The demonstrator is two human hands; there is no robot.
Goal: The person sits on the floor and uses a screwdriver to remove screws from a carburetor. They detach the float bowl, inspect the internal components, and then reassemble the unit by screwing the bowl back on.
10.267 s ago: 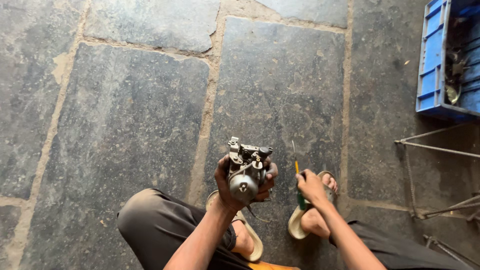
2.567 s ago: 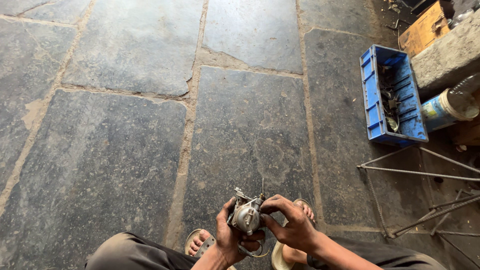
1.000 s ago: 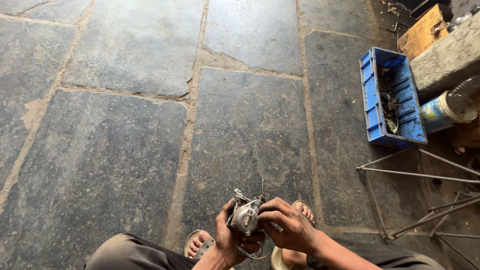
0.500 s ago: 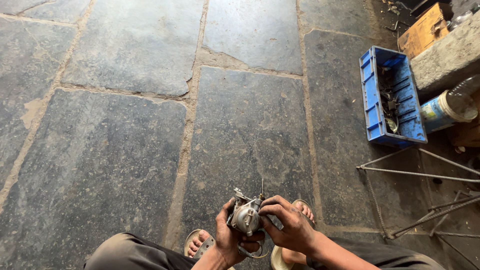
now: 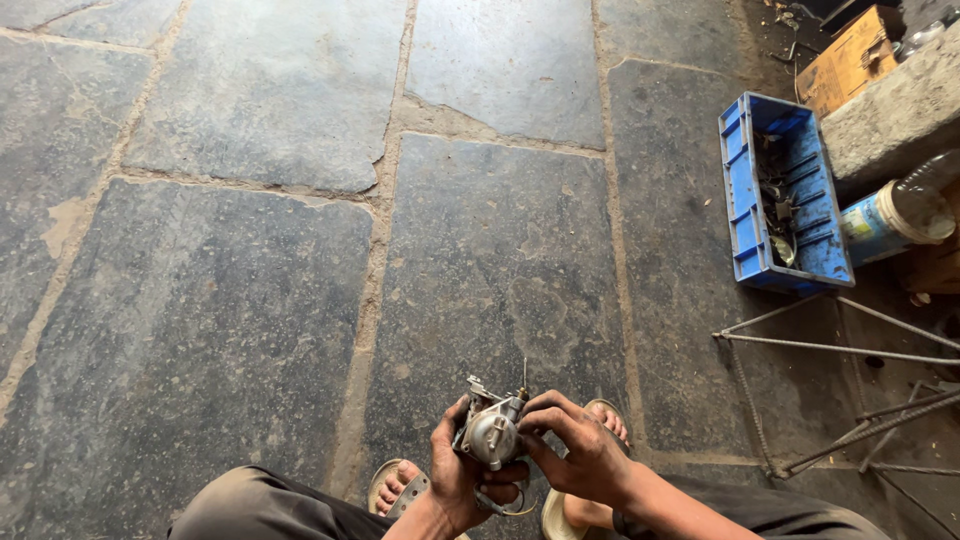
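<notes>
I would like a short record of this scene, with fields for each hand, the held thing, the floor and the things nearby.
left hand: grips the metal part from below
right hand: fingers on the part's right side
metal part: small, grey, round cap faces the camera
floor: dark stone slabs
blue crate: at right, holds small scrap pieces
metal rods: beside the crate

The left hand (image 5: 455,478) is wrapping the underside of the small metal carburettor (image 5: 491,432), hiding its lower body; the right hand (image 5: 575,450) is covering its right flank. Whether the right fingers are gripping a tool is too small to tell. Both forearms and the knees are running off the bottom edge. The blue crate (image 5: 745,190) is holding dark parts too small to identify. The rod frame (image 5: 840,348) is running off the right edge.
</notes>
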